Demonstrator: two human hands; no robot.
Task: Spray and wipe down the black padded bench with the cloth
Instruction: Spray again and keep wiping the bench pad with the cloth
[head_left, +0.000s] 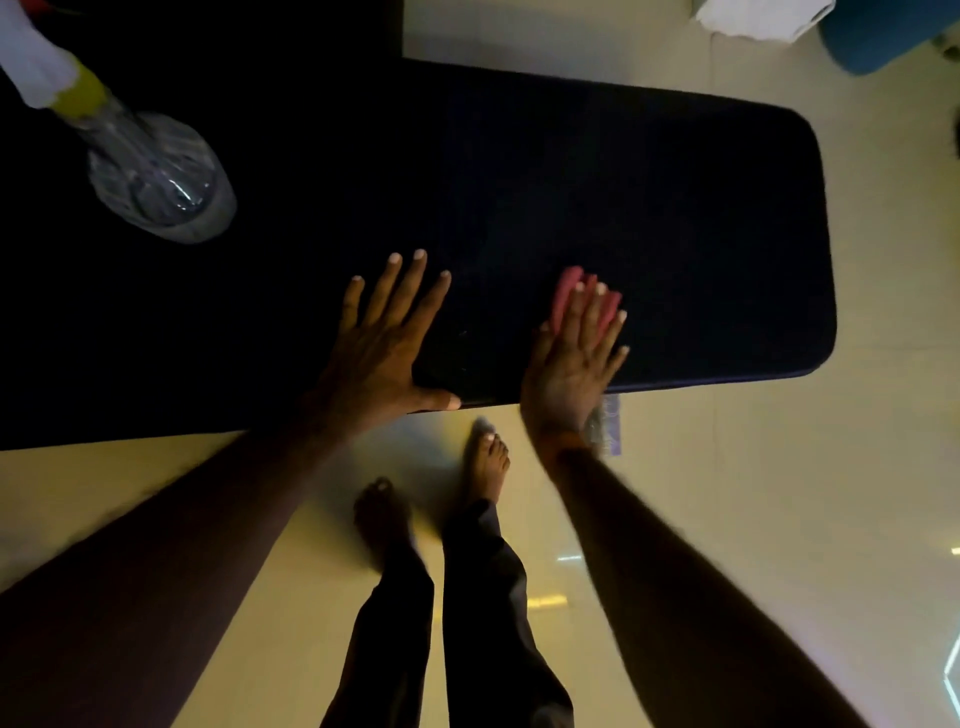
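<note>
The black padded bench runs across the upper half of the view. My left hand lies flat on its near edge, fingers spread, holding nothing. To its right, my right hand presses a pink cloth flat against the bench top near the front edge; only the cloth's far end shows past my fingertips. A clear spray bottle with a white and yellow head stands on the bench at the far left, well away from both hands.
Pale tiled floor surrounds the bench. My bare feet stand just below its near edge. A blue round object and something white sit at the top right. A small shiny thing lies by my right wrist.
</note>
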